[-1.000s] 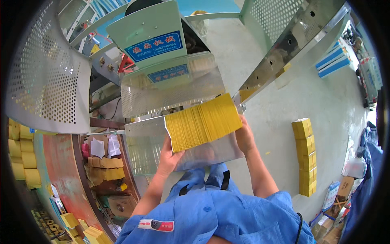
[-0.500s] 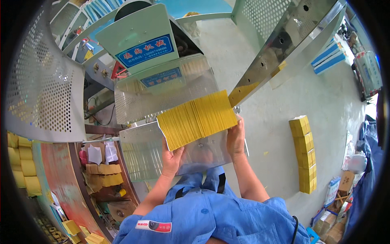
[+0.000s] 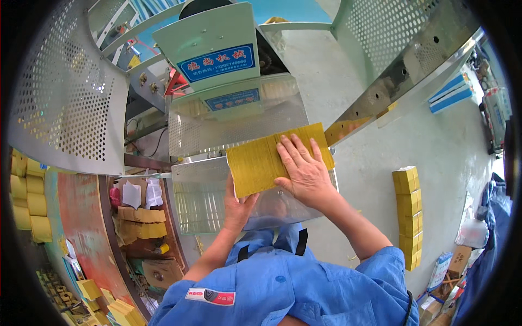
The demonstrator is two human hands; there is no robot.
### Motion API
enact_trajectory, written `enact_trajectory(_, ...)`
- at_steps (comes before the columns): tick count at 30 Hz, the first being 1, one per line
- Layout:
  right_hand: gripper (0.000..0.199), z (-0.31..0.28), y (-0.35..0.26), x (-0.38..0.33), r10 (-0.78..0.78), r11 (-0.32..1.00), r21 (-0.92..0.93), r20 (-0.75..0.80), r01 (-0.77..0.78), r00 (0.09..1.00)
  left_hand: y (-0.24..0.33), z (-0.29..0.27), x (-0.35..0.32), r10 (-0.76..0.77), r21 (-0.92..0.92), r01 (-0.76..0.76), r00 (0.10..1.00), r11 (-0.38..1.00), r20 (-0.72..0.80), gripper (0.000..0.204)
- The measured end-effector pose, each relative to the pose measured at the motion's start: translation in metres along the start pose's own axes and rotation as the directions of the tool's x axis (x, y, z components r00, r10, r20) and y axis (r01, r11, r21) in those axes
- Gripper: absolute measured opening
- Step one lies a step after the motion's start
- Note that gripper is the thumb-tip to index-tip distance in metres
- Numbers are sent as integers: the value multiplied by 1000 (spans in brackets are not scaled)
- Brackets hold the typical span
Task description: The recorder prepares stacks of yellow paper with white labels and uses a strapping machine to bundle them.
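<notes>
A thick stack of yellow paper sheets (image 3: 253,160) is held above the machine's metal tray, its ridged yellow edges facing up. My left hand (image 3: 238,209) grips the stack's near left corner from below, with the thumb against the near side. Across the right part of the stack's top lies my right hand (image 3: 304,171), flat, its fingers spread and pointing away from me. Beneath the stack is the shiny metal tray (image 3: 198,204), and a perforated metal plate (image 3: 190,130) slopes up behind it.
A perforated guard (image 3: 70,103) rises at left, and a steel rail (image 3: 402,81) slants along the right. Yellow bundles stand in a row (image 3: 408,217) on the floor at right. A wooden bench (image 3: 84,217) with paper scraps is at left; blue-and-white packs (image 3: 451,93) lie far right.
My right hand has left the stack's right end and now lies flat on its top. The left hand keeps its grip. The whole view has shifted slightly.
</notes>
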State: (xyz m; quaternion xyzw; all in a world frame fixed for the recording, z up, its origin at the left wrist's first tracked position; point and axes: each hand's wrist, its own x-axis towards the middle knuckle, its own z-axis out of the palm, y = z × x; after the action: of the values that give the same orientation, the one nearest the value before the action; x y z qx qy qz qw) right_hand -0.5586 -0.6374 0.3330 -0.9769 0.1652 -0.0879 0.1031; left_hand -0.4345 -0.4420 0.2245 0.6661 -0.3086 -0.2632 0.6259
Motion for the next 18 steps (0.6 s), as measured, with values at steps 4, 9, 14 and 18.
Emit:
enact_trajectory(4,81,-53,-24,11,-45,997,53,-141,53,989,6,0,-4,-14,-116,9,999,993,-49,82)
enact_trajectory(9,79,7,-5,13,45,997,63,-2,-45,999,0,9,12,-26,-2,26,999,1000,-44,83)
enact_trajectory(14,66,-15,12,-28,100,950,311,-295,-4,950,0,-1,-2,-5,9,5,999,1000,-43,82)
enact_trajectory(18,62,26,67,-97,574,693,669,-283,-270,769,0,2,3,6,-91,-8,1000,996,-25,82)
